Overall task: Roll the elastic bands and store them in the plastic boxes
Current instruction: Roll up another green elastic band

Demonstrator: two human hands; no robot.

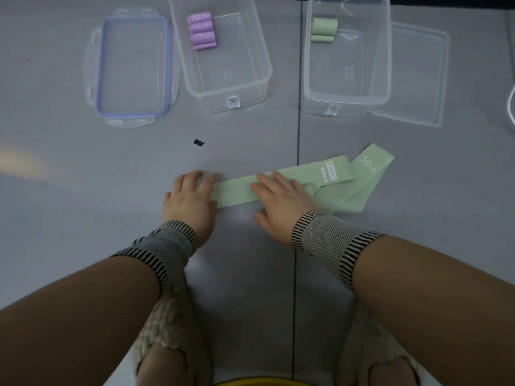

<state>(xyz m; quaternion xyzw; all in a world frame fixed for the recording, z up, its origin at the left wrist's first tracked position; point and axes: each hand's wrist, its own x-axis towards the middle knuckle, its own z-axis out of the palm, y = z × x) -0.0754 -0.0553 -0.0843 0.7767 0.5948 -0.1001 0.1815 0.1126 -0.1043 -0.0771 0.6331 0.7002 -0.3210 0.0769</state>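
A light green elastic band (306, 181) lies flat on the grey table, stretched left to right. A second green band marked 30 (365, 176) crosses under it at the right. My left hand (192, 195) rests on the band's left end with its fingers flat. My right hand (278, 199) presses flat on the band's middle. The left clear plastic box (264, 76) holds several rolled purple bands (201, 30). The right clear box (387, 79) holds two rolled green bands (324, 29).
A lid with a blue rim (132, 69) lies left of the left box. A clear lid (418, 76) lies right of the right box. A small black object (199, 142) sits on the table ahead of my left hand. A seam (298, 140) runs down the table.
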